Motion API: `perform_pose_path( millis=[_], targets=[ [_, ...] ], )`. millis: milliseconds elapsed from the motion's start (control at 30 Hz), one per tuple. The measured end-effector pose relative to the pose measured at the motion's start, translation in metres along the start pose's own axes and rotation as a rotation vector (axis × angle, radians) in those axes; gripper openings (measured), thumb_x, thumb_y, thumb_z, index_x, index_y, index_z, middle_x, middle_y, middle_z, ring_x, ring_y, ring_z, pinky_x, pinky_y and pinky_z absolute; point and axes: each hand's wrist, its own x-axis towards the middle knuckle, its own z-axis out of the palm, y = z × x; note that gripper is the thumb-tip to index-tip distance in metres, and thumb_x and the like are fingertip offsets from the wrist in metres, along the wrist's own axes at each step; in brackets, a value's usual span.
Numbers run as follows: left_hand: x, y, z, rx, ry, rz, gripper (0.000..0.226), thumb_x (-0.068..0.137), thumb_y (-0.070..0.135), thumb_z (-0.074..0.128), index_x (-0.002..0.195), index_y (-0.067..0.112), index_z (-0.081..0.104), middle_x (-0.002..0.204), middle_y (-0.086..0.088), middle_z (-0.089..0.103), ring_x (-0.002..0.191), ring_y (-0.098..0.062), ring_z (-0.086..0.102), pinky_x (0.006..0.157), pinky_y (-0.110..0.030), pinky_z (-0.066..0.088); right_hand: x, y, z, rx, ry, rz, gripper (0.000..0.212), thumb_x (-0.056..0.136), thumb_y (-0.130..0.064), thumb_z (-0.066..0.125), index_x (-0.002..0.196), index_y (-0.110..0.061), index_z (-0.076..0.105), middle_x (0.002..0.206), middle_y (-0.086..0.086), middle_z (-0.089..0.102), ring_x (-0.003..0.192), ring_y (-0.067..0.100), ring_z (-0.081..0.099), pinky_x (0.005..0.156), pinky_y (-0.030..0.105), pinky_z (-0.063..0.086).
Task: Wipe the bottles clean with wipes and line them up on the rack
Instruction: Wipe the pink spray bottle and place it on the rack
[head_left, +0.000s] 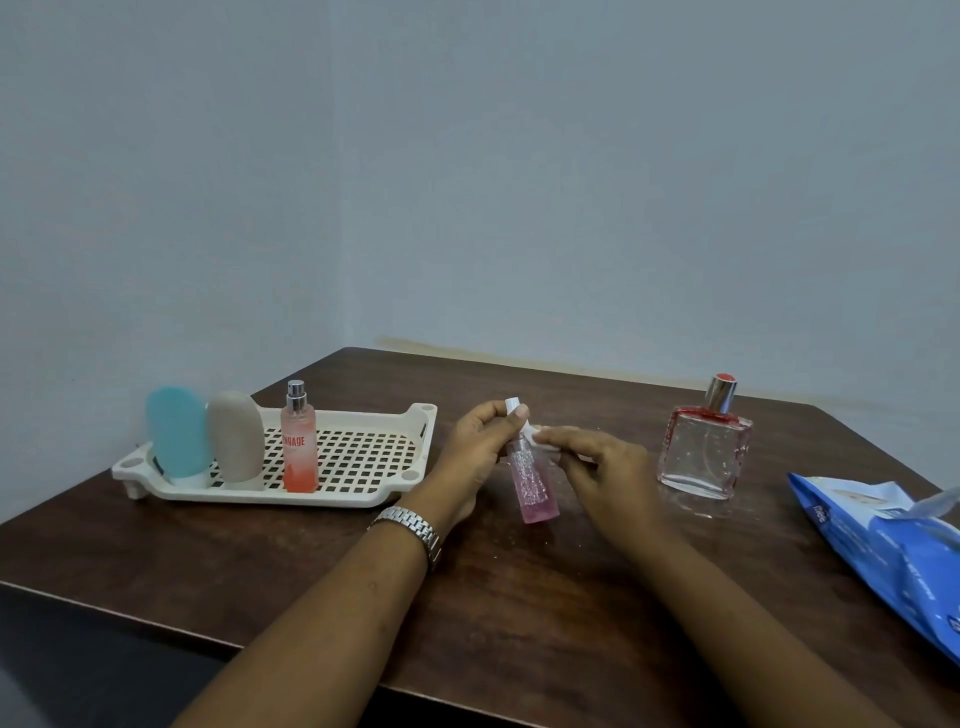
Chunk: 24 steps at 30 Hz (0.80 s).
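Observation:
My left hand (475, 447) pinches the white cap of a small pink bottle (532, 483), which stands tilted on the table. My right hand (592, 467) holds a white wipe (535, 434) against the bottle's neck. On the cream rack (363, 457) at the left stand a blue tube (176, 439), a beige tube (236, 439) and a slim orange spray bottle (300, 441) in a row. A square clear perfume bottle with red trim (704, 447) stands on the table to the right of my hands.
A blue pack of wipes (893, 540) lies at the right edge of the dark wooden table (311, 571). The table sits in a corner against pale walls. The right part of the rack's grid holds nothing.

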Motion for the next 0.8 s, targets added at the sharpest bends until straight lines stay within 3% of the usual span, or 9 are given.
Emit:
perform_pose_path(
  millis=[200, 333, 433, 500, 600, 667, 800],
  targets=[
    [0.001, -0.001, 0.0, -0.031, 0.013, -0.009, 0.021, 0.088, 0.023, 0.066, 0.105, 0.01, 0.064, 0.085, -0.002, 0.072, 0.08, -0.012, 0.067, 0.077, -0.024, 0.051, 0.0, 0.004, -0.002, -0.029, 0.011, 0.022, 0.025, 0.081, 0.005, 0.066, 0.096, -0.014, 0.074, 0.098, -0.002, 0.071, 0.081, -0.014, 0.057, 0.074, -0.002, 0.04],
    [0.001, -0.003, -0.001, -0.026, 0.041, 0.017, 0.026, 0.083, 0.025, 0.072, 0.103, 0.009, 0.066, 0.09, -0.007, 0.071, 0.083, -0.016, 0.066, 0.08, -0.028, 0.053, -0.001, -0.004, 0.001, -0.017, 0.021, -0.08, 0.029, 0.08, 0.008, 0.065, 0.099, -0.013, 0.073, 0.101, -0.006, 0.068, 0.095, -0.006, 0.058, 0.079, 0.001, 0.043],
    [0.002, -0.003, -0.002, -0.022, 0.053, 0.017, 0.028, 0.08, 0.025, 0.074, 0.102, 0.009, 0.066, 0.087, -0.005, 0.071, 0.078, -0.014, 0.066, 0.076, -0.027, 0.052, -0.004, -0.002, -0.001, -0.051, -0.029, -0.089, 0.024, 0.08, 0.007, 0.065, 0.09, -0.014, 0.074, 0.097, -0.002, 0.071, 0.084, -0.004, 0.061, 0.076, 0.002, 0.045],
    [0.002, -0.004, -0.002, -0.019, 0.055, 0.019, 0.039, 0.074, 0.03, 0.077, 0.104, 0.008, 0.065, 0.087, -0.005, 0.072, 0.079, -0.015, 0.066, 0.077, -0.028, 0.051, -0.003, 0.001, -0.002, -0.047, -0.001, -0.059, 0.023, 0.08, 0.007, 0.065, 0.087, -0.013, 0.074, 0.094, -0.004, 0.07, 0.08, -0.006, 0.06, 0.073, 0.0, 0.043],
    [0.001, -0.005, -0.001, -0.016, 0.058, 0.032, 0.056, 0.066, 0.037, 0.079, 0.109, 0.004, 0.064, 0.094, -0.01, 0.072, 0.084, -0.017, 0.067, 0.078, -0.028, 0.053, -0.001, -0.002, 0.002, -0.006, 0.052, -0.034, 0.026, 0.08, 0.007, 0.065, 0.094, -0.012, 0.074, 0.098, -0.007, 0.068, 0.094, -0.008, 0.057, 0.075, -0.001, 0.042],
    [0.001, -0.005, -0.002, -0.018, 0.071, 0.035, 0.049, 0.072, 0.03, 0.078, 0.109, 0.001, 0.065, 0.093, -0.012, 0.072, 0.081, -0.017, 0.067, 0.075, -0.026, 0.054, -0.001, -0.007, 0.004, -0.004, 0.029, -0.081, 0.029, 0.08, 0.007, 0.064, 0.099, -0.013, 0.073, 0.102, -0.008, 0.067, 0.097, -0.006, 0.057, 0.079, 0.003, 0.044],
    [0.001, -0.005, -0.002, 0.0, 0.095, 0.041, 0.034, 0.08, 0.02, 0.075, 0.104, -0.003, 0.067, 0.079, -0.005, 0.071, 0.069, -0.011, 0.066, 0.063, -0.018, 0.052, -0.004, -0.007, -0.002, -0.086, -0.027, -0.129, 0.024, 0.079, 0.008, 0.062, 0.086, -0.012, 0.073, 0.092, 0.001, 0.072, 0.083, 0.009, 0.065, 0.073, 0.018, 0.053]
  ],
)
